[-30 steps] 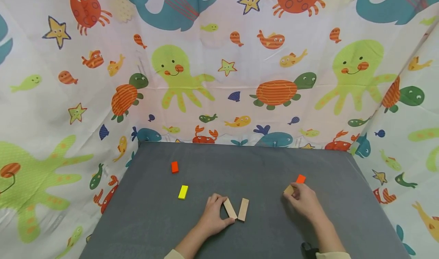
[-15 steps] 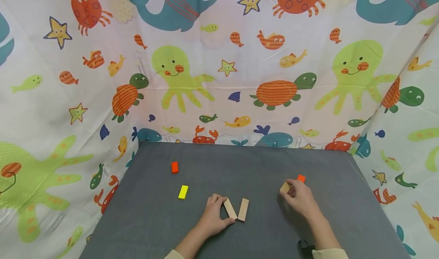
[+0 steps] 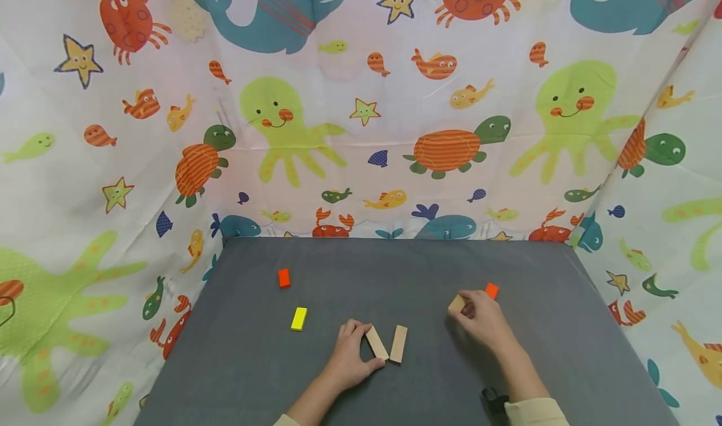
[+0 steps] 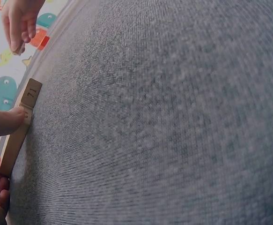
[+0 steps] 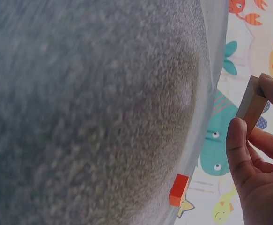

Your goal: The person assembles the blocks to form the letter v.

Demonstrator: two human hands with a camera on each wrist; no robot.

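Note:
My left hand [image 3: 352, 356] rests at the table's middle, pinching a plain wooden block [image 3: 376, 342] by its two ends between thumb and fingers. Just to its right a second wooden block [image 3: 398, 344] lies slanted; the near ends of the pair meet in a V. In the left wrist view dark stamped marks show on the end of this second block [image 4: 31, 93]. Off to the right, my right hand [image 3: 485, 319] pinches a third wooden block [image 3: 457, 303] with thumb and fingertips. The right wrist view shows that block [image 5: 252, 107] held up off the table.
An orange-red block [image 3: 492, 290] lies just beyond the right hand. Toward the left are a yellow block [image 3: 299, 319] and another orange-red block [image 3: 284, 278]. A sea-animal cloth [image 3: 316, 207] hangs around the back and sides of the grey table [image 3: 242, 363].
My right hand has shifted left with its wooden block, away from the orange-red one. The left hand keeps its place and hold. The head view has turned slightly.

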